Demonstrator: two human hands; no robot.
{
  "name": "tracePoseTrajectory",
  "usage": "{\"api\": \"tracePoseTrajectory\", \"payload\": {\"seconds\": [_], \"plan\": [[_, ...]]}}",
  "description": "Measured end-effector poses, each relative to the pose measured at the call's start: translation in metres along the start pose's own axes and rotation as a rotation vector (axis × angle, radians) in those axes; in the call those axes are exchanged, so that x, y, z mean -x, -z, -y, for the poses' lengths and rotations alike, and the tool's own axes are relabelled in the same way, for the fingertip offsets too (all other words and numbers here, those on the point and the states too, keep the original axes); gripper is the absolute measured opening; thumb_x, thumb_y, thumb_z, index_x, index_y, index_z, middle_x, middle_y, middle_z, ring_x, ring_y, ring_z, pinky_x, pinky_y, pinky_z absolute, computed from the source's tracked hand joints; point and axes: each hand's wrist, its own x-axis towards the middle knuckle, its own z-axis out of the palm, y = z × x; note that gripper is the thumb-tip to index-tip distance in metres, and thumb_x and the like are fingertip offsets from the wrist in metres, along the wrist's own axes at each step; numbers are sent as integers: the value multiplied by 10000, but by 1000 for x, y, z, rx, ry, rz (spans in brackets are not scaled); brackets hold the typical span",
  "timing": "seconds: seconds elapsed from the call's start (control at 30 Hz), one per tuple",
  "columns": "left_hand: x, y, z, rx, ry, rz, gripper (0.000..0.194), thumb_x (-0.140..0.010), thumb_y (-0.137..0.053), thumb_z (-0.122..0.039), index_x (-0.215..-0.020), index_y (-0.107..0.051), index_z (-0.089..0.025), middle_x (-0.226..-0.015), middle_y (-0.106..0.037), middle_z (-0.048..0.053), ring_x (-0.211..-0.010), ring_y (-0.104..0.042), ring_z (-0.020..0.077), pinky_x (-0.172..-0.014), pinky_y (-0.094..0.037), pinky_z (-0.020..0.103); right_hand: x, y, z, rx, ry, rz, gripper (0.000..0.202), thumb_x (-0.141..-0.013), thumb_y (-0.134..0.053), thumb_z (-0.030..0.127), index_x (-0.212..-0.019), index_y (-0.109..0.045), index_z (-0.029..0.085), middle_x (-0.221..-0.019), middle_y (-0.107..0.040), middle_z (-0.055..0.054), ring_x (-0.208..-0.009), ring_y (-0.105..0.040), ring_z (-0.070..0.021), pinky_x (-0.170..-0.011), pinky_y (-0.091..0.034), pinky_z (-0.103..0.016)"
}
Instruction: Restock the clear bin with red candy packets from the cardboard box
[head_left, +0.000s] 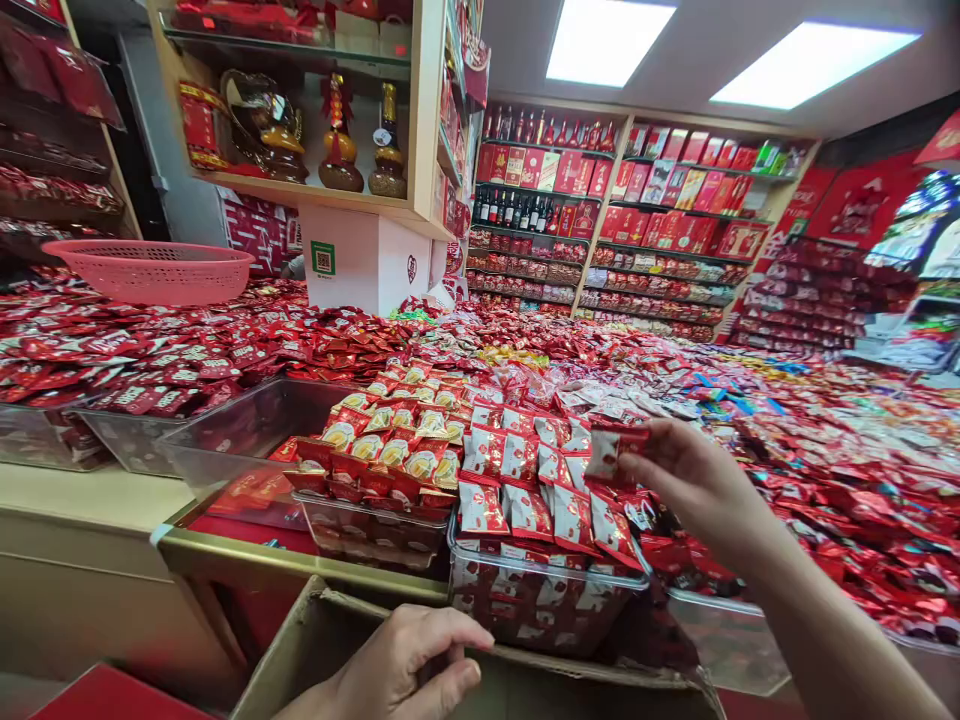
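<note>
Head view | right hand [694,480] pinches glossy foil packet [609,452] | left hand [409,665] on cardboard box [300,650]

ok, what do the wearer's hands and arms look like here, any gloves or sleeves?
Both bare. The left hand has no glove, ring or visible sleeve. The right hand is also ungloved, and its forearm is uncovered down to the frame edge. No watch, bands or markings show.
</note>
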Motion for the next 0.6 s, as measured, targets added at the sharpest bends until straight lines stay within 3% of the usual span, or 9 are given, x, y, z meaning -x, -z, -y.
{"api": "tracePoseTrajectory", "payload": {"seconds": [0.1, 0.2, 0.33, 0.6], "plan": [[-4, 0, -1, -89, -32, 54, 181, -803, -468, -252, -901, -585, -154, -638, -623, 37, -549, -546, 102, -536, -402, 169, -41, 19, -11, 68, -54, -65, 331, -605, -699, 385, -768, -490, 187, -710, -619, -34, -657, -609, -164, -634, -508, -289], [-6, -3, 1, -127, -49, 84, 172, -790, -473, -228, -874, -595, -141, -616, -628, 35, -522, -553, 99, -512, -400, 161, -67, 23, -22, 141, -192, -75, 230, -671, -652, 255, -797, -472, 186, -667, -608, -20, -593, -591, -144, -561, -492, -264], [-6, -8, 9, -142, -78, 58, 152, -778, -474, -208, -860, -593, -160, -614, -630, 22, -520, -558, 99, -504, -403, 156, -88, 10, -29, 174, -298, -63, 232, -760, -524, 150, -967, -421, 170, -661, -581, -11, -541, -574, -111, -511, -478, -230], [-6, -11, 18, -119, -89, 72, 162, -781, -484, -238, -845, -615, -166, -652, -670, 32, -523, -579, 98, -486, -411, 144, -110, -21, -48, 396, -274, 57, 323, -738, -509, 120, -1053, -441, 116, -561, -551, 31, -444, -521, -100, -447, -444, -220]]}}
